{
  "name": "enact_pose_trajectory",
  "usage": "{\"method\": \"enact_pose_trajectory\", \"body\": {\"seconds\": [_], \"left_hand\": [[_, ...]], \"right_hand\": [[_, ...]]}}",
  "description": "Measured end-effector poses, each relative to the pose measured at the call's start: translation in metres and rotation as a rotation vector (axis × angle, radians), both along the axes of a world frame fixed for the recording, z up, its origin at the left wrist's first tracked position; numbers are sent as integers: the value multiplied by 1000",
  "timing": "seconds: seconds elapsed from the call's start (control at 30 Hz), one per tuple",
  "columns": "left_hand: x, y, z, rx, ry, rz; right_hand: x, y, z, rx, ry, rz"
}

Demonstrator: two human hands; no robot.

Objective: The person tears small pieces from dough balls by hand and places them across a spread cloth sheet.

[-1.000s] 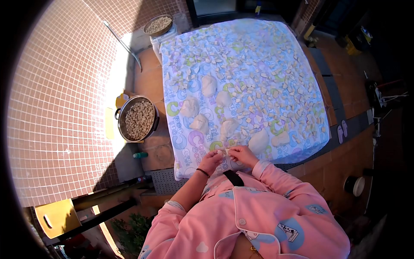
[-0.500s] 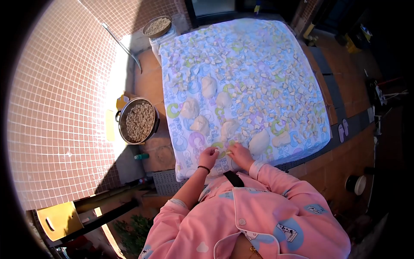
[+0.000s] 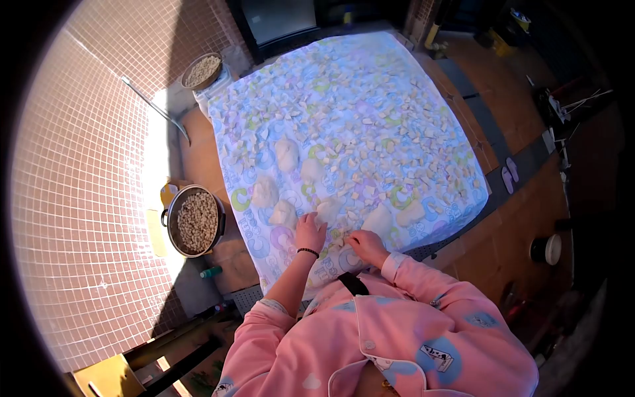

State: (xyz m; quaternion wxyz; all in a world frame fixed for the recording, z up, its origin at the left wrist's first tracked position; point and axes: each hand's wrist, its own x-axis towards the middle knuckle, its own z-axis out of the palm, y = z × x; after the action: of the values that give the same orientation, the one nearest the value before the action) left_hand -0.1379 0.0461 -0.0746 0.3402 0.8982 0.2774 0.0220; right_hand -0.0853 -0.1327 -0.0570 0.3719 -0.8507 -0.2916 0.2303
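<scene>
On a bed-like surface under a patterned cloth lie several large pale dough-like lumps and many small pale pieces. My left hand reaches over the near part of the cloth, its fingers touching or just beside a pale lump; its fingers are apart. To its right, my right hand has its fingers pressed together near small pale bits; what it holds, if anything, is too small to name. Another smooth lump lies just beyond my right hand.
A pot of pale pieces stands on the floor at the left, near a green bottle. A bowl of similar pieces sits beyond the far left corner. Pink slippers lie on the right.
The view has turned, shifting the cloth leftward. My left hand has moved away from my right hand, forward to the pale lump, and its pinched fingers have opened.
</scene>
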Motion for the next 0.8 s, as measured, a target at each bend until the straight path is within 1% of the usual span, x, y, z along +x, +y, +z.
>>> {"method": "enact_pose_trajectory", "body": {"seconds": [0.03,0.07,0.2,0.27,0.37,0.5,0.6,0.67,0.7,0.77,0.8], "left_hand": [[13,-2,0,82,-17,-12],[26,-5,1,69,100,-8],[47,-16,7,156,188,27],[54,-16,9,174,282,54],[56,-16,13,111,294,76],[53,-18,7,141,236,88],[50,-16,5,71,197,78],[49,-17,7,-21,154,93],[48,-18,7,-21,155,93],[47,-20,7,84,155,52],[46,-19,3,83,155,51]], "right_hand": [[0,-2,-5,15,-38,-25],[0,-4,-5,15,-38,-32],[-2,-7,-12,33,-6,-29],[-1,-5,-16,59,-9,-38],[0,-4,-12,60,-11,0],[4,-3,-3,32,39,-9],[6,-4,-9,39,42,-11],[6,-4,-11,48,34,-13],[6,-4,-11,48,30,-9],[6,-4,-11,47,24,-6],[7,-4,-9,45,37,-6]]}}
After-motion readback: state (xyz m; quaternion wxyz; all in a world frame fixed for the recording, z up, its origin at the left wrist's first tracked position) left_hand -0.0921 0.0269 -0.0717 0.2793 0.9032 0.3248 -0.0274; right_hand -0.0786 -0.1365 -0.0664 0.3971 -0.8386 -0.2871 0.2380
